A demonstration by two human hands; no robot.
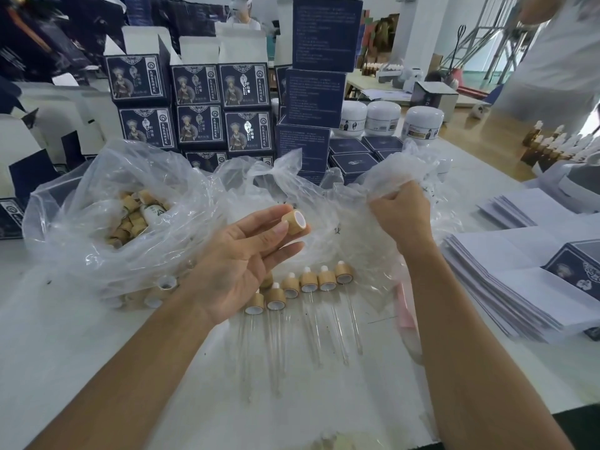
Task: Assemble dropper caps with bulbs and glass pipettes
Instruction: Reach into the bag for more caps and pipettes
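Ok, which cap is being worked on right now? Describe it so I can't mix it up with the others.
Start at the big clear bag of caps on the left, then go right to the raised left hand. The cap is pinched at its fingertips, above the row of finished droppers. Unlike those, it has no bulb or pipette yet.

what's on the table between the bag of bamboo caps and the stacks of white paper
In the head view, a row of finished droppers lies there, bamboo collars with glass pipettes pointing toward the person, between the bag of caps and the paper stacks.
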